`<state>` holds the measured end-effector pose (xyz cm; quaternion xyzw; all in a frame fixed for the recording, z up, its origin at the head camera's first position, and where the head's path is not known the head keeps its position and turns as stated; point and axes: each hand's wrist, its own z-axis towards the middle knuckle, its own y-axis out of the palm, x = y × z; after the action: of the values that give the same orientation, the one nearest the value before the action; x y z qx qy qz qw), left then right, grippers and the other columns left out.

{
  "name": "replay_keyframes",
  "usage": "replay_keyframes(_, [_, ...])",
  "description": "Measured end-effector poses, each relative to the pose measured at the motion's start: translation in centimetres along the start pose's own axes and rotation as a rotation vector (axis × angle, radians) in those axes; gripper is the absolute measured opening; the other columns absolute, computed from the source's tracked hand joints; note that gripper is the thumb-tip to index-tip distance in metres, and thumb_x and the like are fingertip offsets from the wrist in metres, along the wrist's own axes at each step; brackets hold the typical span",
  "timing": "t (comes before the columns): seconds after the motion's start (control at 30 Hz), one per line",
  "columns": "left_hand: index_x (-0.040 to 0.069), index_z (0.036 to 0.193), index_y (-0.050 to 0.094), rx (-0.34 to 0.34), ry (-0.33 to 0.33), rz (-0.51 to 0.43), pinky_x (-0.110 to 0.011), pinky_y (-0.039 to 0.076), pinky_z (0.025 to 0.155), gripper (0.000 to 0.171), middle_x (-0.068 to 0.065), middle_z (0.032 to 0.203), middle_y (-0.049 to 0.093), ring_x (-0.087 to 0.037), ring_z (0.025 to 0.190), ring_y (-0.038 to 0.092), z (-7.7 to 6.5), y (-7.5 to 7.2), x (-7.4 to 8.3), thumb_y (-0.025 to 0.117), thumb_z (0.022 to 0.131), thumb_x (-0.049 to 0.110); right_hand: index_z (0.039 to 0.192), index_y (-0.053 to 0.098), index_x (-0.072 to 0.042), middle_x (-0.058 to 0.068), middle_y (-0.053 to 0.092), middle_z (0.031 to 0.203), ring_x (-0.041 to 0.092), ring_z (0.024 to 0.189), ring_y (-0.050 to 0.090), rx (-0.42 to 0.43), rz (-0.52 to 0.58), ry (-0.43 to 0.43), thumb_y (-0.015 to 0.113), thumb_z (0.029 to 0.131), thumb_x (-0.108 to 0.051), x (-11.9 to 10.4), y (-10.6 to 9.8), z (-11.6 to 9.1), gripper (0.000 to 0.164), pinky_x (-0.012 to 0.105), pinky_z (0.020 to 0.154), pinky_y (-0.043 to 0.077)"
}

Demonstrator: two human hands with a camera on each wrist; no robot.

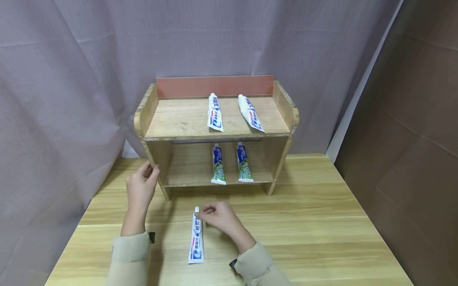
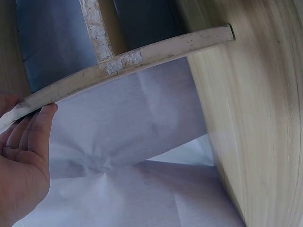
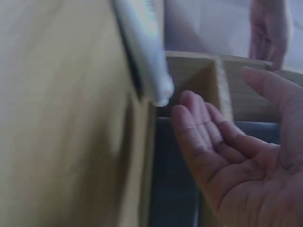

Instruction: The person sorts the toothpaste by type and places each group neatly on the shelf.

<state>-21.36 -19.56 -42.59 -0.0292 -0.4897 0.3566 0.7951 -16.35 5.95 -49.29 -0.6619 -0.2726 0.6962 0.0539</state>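
Note:
My left hand point(image 1: 139, 188) pinches the front edge of the left side panel of a small two-tier wooden shelf point(image 1: 179, 124). In the left wrist view, the fingers point(image 2: 35, 137) lie along one face of that panel, with the thumb on the other. A white and blue toothpaste tube point(image 1: 196, 244) lies on the table in front of the shelf, cap toward it. Beside its cap end is my right hand point(image 1: 220, 216). The right wrist view shows this hand's thumb and fingers point(image 3: 189, 135) spread apart, the tube point(image 3: 144, 52) outside them.
Two white toothpaste tubes point(image 1: 215, 113) point(image 1: 250, 113) lie on the top tier. On the lower tier are two blue and green tubes point(image 1: 218, 165) point(image 1: 244, 163). A grey curtain point(image 1: 200, 39) hangs behind, and a brown one point(image 1: 404, 119) stands right of the wooden table point(image 1: 322, 238).

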Motion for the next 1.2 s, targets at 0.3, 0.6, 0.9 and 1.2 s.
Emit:
replay_keyframes(0.3, [0.005, 0.118, 0.073, -0.006, -0.004, 0.01, -0.036, 0.06, 0.083, 0.027, -0.018, 0.106, 0.073, -0.031, 0.095, 0.074, -0.3, -0.1, -0.3, 0.067, 0.094, 0.017, 0.078, 0.069, -0.009, -0.005, 0.063, 0.063, 0.008, 0.054, 0.056, -0.067, -0.095, 0.086, 0.084, 0.079, -0.034, 1.8, 2.1, -0.1, 0.029, 0.021, 0.047, 0.048])
replay_keyframes(0.6, [0.006, 0.116, 0.075, 0.003, 0.005, 0.031, -0.037, 0.061, 0.082, 0.026, -0.016, 0.105, 0.074, -0.029, 0.092, 0.075, -0.3, -0.2, -0.2, 0.068, 0.094, 0.017, 0.069, 0.065, -0.014, -0.009, 0.059, 0.055, 0.006, 0.046, 0.052, -0.067, -0.227, 0.085, 0.084, 0.078, -0.039, 1.1, 3.8, -0.6, 0.033, 0.022, 0.04, 0.042])
replay_keyframes(0.9, [0.006, 0.117, 0.074, -0.006, -0.006, 0.032, -0.036, 0.061, 0.083, 0.027, -0.016, 0.106, 0.074, -0.029, 0.094, 0.074, 0.0, -0.3, 0.0, 0.067, 0.095, 0.02, 0.068, 0.065, -0.013, -0.01, 0.058, 0.057, 0.007, 0.048, 0.053, -0.057, -0.32, 0.062, 0.085, 0.077, -0.035, 1.0, 4.3, -0.4, 0.031, 0.021, 0.043, 0.044])
replay_keyframes(1.2, [0.007, 0.116, 0.075, -0.005, 0.002, 0.033, -0.036, 0.061, 0.082, 0.026, -0.015, 0.105, 0.074, -0.027, 0.094, 0.075, 0.1, -0.1, 0.0, 0.067, 0.095, 0.02, 0.065, 0.059, -0.015, -0.008, 0.056, 0.056, 0.006, 0.047, 0.051, -0.072, -0.344, 0.056, 0.083, 0.079, -0.031, 1.1, 3.9, -0.2, 0.032, 0.019, 0.042, 0.043])
